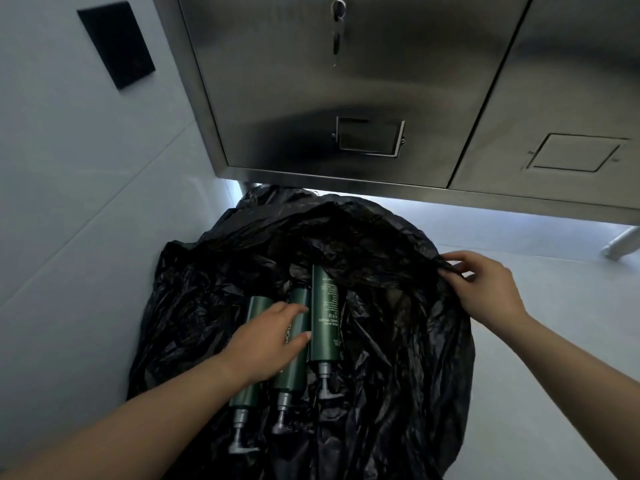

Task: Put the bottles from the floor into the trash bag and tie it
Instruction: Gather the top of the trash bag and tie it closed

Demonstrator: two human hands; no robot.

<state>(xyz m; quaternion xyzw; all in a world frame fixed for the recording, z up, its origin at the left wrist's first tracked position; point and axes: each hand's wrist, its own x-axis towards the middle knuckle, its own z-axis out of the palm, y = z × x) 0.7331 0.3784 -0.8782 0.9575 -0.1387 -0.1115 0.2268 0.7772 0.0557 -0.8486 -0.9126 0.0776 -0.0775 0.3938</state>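
A black trash bag (398, 334) lies spread wide on the floor in the corner. Three dark green pump bottles lie side by side on its plastic, pumps pointing toward me: the left bottle (250, 393), the middle bottle (294, 372) and the right bottle (325, 317) with white lettering. My left hand (266, 344) rests flat across the left and middle bottles, fingers extended toward the right one. My right hand (485, 285) pinches the bag's rim at its right edge, lifting it slightly.
A stainless steel cabinet (346, 91) with a label holder and lock hangs above the bag. A white tiled wall (69, 202) with a black plate stands on the left. Pale floor (554, 341) extends to the right, and a metal leg (620, 244) stands far right.
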